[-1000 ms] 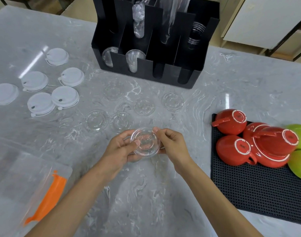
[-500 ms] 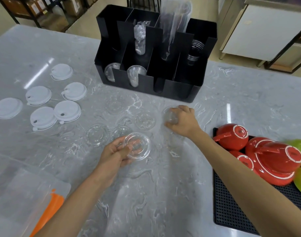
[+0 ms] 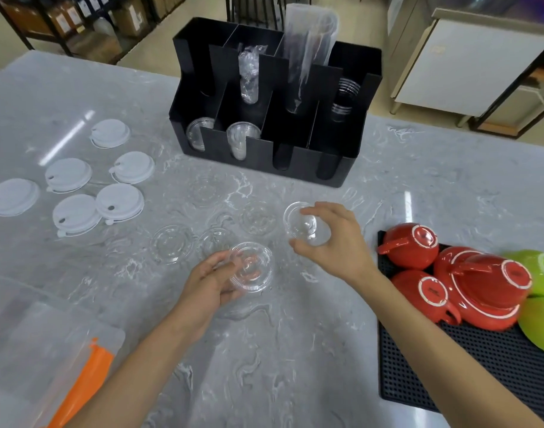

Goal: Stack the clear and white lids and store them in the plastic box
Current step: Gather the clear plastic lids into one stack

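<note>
My left hand (image 3: 207,281) holds a small stack of clear lids (image 3: 252,268) just above the marble table, near its middle. My right hand (image 3: 332,239) grips one more clear lid (image 3: 301,225) by its edge, lifted off the table to the right of the stack. Several clear lids (image 3: 171,244) lie flat on the table behind my hands. Several white lids (image 3: 119,200) lie spread out at the left. The clear plastic box (image 3: 26,344) with an orange latch (image 3: 85,381) sits at the lower left corner.
A black cup and lid organizer (image 3: 273,106) stands at the back centre. On the right, a black mat (image 3: 468,375) carries red cups (image 3: 409,245), a red teapot and green bowls (image 3: 542,322). Shelves and a cabinet stand beyond the table.
My right hand let go of the stack, reached to the back right, picked a clear lid off the table and now brings it back toward the stack in my left hand.
</note>
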